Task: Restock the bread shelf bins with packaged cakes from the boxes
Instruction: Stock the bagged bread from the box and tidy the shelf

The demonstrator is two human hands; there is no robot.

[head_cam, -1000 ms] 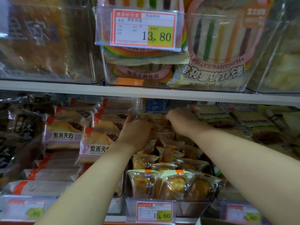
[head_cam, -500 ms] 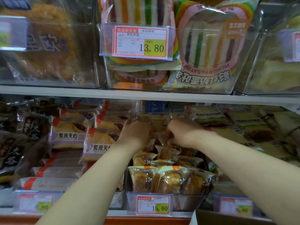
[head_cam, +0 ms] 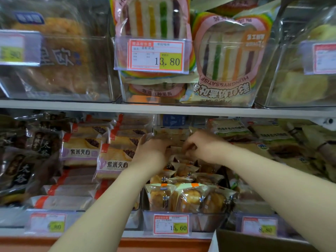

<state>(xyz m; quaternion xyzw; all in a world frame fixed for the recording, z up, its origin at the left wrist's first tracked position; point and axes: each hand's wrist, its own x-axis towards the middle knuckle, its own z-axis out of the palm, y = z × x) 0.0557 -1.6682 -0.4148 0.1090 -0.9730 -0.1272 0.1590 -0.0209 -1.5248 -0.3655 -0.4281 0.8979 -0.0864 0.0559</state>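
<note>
A clear bin [head_cam: 205, 222] on the lower shelf, tagged 15.60, holds several small packaged cakes [head_cam: 187, 197] in see-through wrappers with orange tabs. Both my arms reach over them to the back of the bin. My left hand [head_cam: 151, 149] has its fingers against the left edge of a tan package [head_cam: 172, 135] standing at the rear. My right hand [head_cam: 201, 144], fingers curled, pinches wrapped cakes just to the right of the left hand. What the fingertips hold is partly hidden by the hands.
Purple-labelled bread packs [head_cam: 112, 160] fill the bin to the left, dark packs [head_cam: 21, 160] lie further left, green-labelled packs [head_cam: 272, 139] to the right. The upper shelf board [head_cam: 163, 110] carries clear bins of rainbow toast [head_cam: 227, 57]. A cardboard box corner [head_cam: 254, 240] shows at the bottom right.
The view has dropped lower and my hands have drawn closer together at the back of the bin; the right hand has moved left and curled over the cakes.
</note>
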